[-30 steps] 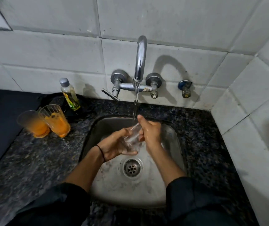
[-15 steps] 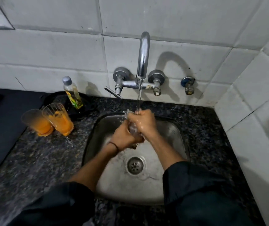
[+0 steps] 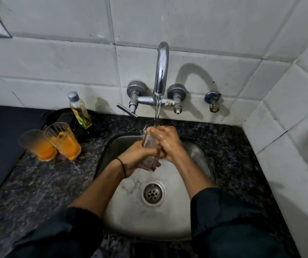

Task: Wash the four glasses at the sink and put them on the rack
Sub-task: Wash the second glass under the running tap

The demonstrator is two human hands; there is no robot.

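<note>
Left hand (image 3: 137, 157) and right hand (image 3: 168, 142) both grip one clear glass (image 3: 148, 144) above the sink (image 3: 130, 205), under the running tap (image 3: 161, 71). Two orange-stained glasses (image 3: 37, 144) (image 3: 63, 140) stand together on the table (image 3: 37, 192) by the sink's left edge.

Left hand (image 3: 137, 157): is gripping a clear drinking glass (image 3: 148, 142) low, fingers curling round its base. Right hand (image 3: 169, 144): wet, is clasping the glass higher, touching the left hand. Bare forearms (image 3: 97, 185) are converging.

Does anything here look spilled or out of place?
Yes. Orange liquid pools on the counter under the two glasses, with water splashed beside them. The right valve seems to lack a lever like the left one's.
</note>
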